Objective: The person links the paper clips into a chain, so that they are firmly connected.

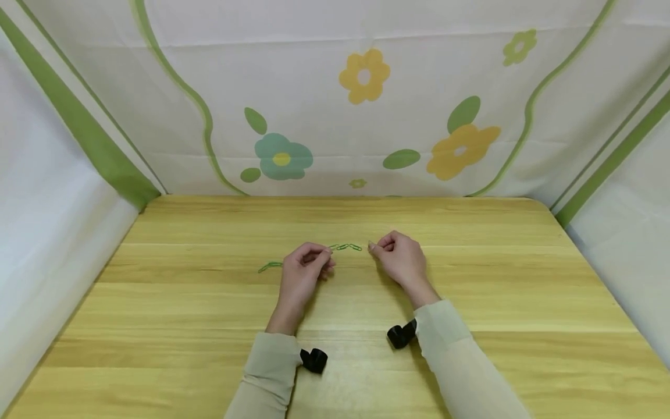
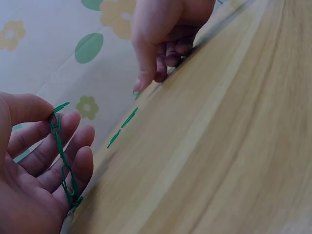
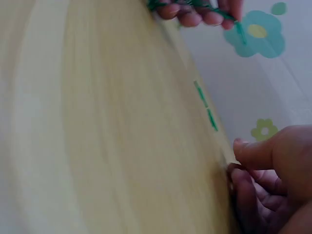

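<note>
In the head view my left hand (image 1: 303, 270) pinches a chain of green paper clips (image 2: 61, 151) between thumb and forefinger. The left wrist view shows the chain hanging down across my spread fingers, with one clip jutting past the thumb tip. Part of the chain (image 1: 269, 266) shows left of that hand. Two loose green paper clips (image 1: 342, 247) lie end to end between my hands. My right hand (image 1: 403, 259) is just right of them, its thumb and forefinger tips close together and the other fingers loosely curled. No clip shows between its fingertips in the right wrist view.
The wooden table (image 1: 356, 372) ends at the back against a white curtain (image 1: 314, 70) printed with flowers. White cloth with green bands stands at both sides. Black wrist cameras (image 1: 314, 361) hang at the cuffs of both light sleeves (image 1: 267, 366).
</note>
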The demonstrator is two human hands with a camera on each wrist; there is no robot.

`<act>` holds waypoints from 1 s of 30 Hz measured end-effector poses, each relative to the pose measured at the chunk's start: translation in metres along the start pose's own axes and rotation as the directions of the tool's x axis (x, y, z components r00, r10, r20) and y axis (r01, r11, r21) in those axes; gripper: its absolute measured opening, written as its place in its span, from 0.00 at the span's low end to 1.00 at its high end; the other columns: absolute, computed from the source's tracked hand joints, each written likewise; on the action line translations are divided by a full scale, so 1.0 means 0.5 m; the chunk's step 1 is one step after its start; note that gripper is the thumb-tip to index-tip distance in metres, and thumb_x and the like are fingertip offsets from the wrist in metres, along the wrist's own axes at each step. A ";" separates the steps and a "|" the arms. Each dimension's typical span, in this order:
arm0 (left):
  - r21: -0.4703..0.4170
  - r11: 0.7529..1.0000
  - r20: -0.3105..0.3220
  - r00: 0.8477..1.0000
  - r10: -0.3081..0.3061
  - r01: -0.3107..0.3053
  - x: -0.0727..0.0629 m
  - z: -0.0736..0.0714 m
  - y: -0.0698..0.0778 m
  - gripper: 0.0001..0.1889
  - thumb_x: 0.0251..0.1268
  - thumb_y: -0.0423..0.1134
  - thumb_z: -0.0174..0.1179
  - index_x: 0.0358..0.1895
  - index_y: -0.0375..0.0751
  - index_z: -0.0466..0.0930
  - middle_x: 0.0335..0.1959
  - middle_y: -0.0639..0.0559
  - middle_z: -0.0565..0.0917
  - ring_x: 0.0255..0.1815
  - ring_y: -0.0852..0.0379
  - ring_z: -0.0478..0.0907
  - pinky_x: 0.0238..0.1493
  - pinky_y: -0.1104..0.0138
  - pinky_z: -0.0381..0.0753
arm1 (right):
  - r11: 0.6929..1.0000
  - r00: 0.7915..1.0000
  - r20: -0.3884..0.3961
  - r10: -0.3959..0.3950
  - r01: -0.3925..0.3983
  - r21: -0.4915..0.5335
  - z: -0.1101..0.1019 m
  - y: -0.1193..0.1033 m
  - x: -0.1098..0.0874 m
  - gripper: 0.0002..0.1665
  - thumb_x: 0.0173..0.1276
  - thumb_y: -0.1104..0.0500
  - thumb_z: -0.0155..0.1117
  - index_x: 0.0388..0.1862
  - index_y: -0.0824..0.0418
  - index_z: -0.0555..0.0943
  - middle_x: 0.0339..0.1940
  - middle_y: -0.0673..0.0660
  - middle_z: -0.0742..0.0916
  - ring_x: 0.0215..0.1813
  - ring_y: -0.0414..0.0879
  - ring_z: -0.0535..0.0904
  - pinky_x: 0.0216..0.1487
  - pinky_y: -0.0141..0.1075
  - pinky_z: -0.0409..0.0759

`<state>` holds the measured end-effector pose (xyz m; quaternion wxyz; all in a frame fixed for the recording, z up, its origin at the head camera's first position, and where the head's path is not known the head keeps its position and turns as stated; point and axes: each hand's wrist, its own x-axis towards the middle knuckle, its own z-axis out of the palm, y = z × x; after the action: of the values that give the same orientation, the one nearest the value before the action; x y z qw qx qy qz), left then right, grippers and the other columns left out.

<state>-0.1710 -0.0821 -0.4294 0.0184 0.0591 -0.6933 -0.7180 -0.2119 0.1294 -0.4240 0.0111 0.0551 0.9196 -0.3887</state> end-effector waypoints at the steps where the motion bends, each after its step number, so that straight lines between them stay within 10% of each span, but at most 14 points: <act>1: -0.007 1.000 0.005 1.000 0.003 -0.003 -0.001 0.001 0.000 0.08 0.78 0.34 0.65 0.48 0.29 0.86 0.33 0.43 0.90 0.32 0.52 0.88 0.32 0.68 0.85 | 0.998 1.000 0.011 -0.001 0.000 0.070 0.000 0.005 -0.006 0.14 0.77 0.48 0.71 0.41 0.58 0.84 0.34 0.55 0.88 0.33 0.45 0.85 0.37 0.35 0.81; 6: -0.034 0.999 0.032 0.999 0.017 -0.016 -0.006 0.005 0.001 0.08 0.78 0.34 0.65 0.48 0.30 0.86 0.31 0.47 0.89 0.30 0.52 0.88 0.30 0.66 0.86 | 0.891 0.998 0.056 0.038 -0.059 0.449 0.004 0.026 -0.033 0.10 0.77 0.61 0.71 0.44 0.65 0.80 0.32 0.57 0.87 0.30 0.42 0.88 0.36 0.34 0.90; 11: -0.051 0.998 0.051 0.998 0.024 -0.021 -0.011 0.009 0.003 0.08 0.78 0.35 0.65 0.47 0.31 0.86 0.31 0.47 0.89 0.29 0.53 0.88 0.30 0.66 0.86 | 0.799 0.998 0.025 0.062 -0.065 0.598 0.003 0.038 -0.045 0.11 0.76 0.62 0.72 0.48 0.67 0.80 0.33 0.55 0.88 0.31 0.41 0.87 0.36 0.31 0.90; 30: -0.071 0.998 0.098 0.995 0.011 -0.004 -0.015 0.019 0.000 0.08 0.79 0.36 0.65 0.48 0.33 0.87 0.33 0.44 0.90 0.30 0.53 0.87 0.32 0.65 0.87 | 0.747 0.996 0.067 -0.056 -0.003 0.665 0.001 0.037 -0.051 0.14 0.78 0.63 0.70 0.57 0.68 0.88 0.45 0.60 0.92 0.41 0.41 0.88 0.44 0.30 0.88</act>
<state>-0.1644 -0.0719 -0.4289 -0.0109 0.0206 -0.6679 -0.7439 -0.1845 0.1395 -0.4362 0.0233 0.0263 0.7209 -0.6921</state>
